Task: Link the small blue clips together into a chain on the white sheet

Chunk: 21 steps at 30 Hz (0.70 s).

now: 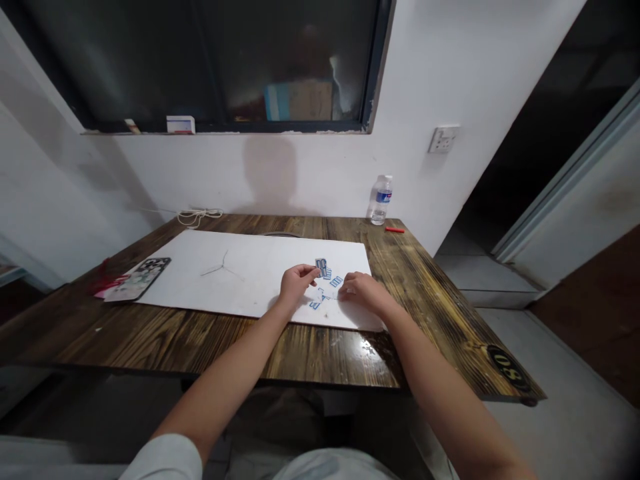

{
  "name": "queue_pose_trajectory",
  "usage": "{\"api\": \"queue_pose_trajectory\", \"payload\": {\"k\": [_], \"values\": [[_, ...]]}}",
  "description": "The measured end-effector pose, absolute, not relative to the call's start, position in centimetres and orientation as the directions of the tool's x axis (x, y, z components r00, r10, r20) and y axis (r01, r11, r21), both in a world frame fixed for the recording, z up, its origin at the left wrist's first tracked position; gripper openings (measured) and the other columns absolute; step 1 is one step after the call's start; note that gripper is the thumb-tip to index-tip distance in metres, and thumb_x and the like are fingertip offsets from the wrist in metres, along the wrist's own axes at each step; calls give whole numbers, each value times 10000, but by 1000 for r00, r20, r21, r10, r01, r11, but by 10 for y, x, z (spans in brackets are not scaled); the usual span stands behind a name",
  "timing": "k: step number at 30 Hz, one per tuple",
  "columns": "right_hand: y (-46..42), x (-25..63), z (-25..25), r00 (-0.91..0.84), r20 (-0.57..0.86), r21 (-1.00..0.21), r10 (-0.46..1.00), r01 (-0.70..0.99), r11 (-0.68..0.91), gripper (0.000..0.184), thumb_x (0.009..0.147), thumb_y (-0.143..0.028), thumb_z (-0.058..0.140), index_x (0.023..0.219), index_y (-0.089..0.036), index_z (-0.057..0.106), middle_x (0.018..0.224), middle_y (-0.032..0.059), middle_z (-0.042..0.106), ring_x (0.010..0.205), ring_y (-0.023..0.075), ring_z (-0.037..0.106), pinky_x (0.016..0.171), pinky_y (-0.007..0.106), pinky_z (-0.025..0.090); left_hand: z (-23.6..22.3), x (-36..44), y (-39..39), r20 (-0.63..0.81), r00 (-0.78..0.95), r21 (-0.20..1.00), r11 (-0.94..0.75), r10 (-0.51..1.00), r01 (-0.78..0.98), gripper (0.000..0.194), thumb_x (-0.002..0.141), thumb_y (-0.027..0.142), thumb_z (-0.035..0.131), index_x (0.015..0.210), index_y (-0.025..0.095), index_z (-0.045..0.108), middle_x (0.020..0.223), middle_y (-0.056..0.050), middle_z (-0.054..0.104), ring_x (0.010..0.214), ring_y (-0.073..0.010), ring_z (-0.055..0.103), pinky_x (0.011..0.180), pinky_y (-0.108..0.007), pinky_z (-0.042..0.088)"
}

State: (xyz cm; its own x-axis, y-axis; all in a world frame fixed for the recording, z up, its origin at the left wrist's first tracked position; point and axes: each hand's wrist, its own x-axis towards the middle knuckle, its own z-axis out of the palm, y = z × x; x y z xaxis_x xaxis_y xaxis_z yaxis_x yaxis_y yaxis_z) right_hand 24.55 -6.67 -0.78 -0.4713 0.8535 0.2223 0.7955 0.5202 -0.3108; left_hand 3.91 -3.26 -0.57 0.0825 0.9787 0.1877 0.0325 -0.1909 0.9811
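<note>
My left hand (296,283) pinches a small dark-and-pale striped piece (321,268) between thumb and fingers, just above a white board (270,270). Beside it, on the board's right part, are several small blue-outlined shapes (335,281); whether they are drawn or loose pieces I cannot tell. To their right, my right hand (362,291) is closed, its fingertips drawn together and low over the board. What those fingers hold, if anything, is hidden.
On the board's left part is a thin dark three-armed line figure (223,267). A patterned phone case (147,279) overlaps the board's left edge. At the wooden table's (190,340) back stand a water bottle (382,202), a red pen (395,230) and a coiled white cable (197,215).
</note>
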Motion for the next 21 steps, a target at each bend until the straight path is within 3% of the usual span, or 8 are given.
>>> {"api": "queue_pose_trajectory", "payload": {"k": [8, 11, 17, 21], "values": [[-71, 242, -2, -583, 202, -178, 787, 768, 615, 217, 869, -248, 540, 759, -172, 711, 852, 76, 638, 787, 161, 566, 736, 242, 387, -9, 39, -31, 196, 98, 979, -200, 976, 34, 274, 631, 396, 731, 736, 148, 677, 659, -24, 660, 503, -106, 549, 506, -226, 394], [-72, 239, -2, -553, 239, -191, 798, 779, 597, 249, 881, -206, 498, 745, -162, 701, 816, 76, 637, 765, 153, 568, 710, 231, 384, -10, 39, -30, 193, 98, 980, -197, 976, 31, 278, 630, 399, 732, 741, 150, 678, 652, -21, 658, 505, -108, 551, 512, -228, 398], [-72, 238, -6, -299, 363, -414, 882, 796, 440, 173, 832, -192, 541, 803, -183, 711, 832, 56, 655, 731, 138, 571, 651, 226, 386, -5, 41, -34, 163, 89, 986, -165, 983, 10, 293, 601, 402, 748, 726, 148, 673, 640, -23, 651, 506, -111, 542, 523, -234, 409], [-64, 239, -10, -122, 383, -666, 915, 650, 366, 153, 793, -292, 609, 800, -187, 720, 779, 50, 680, 703, 152, 580, 638, 250, 404, -3, 42, -36, 154, 93, 988, -156, 984, 8, 307, 586, 411, 758, 718, 147, 676, 647, -27, 652, 512, -112, 540, 528, -237, 413]]}}
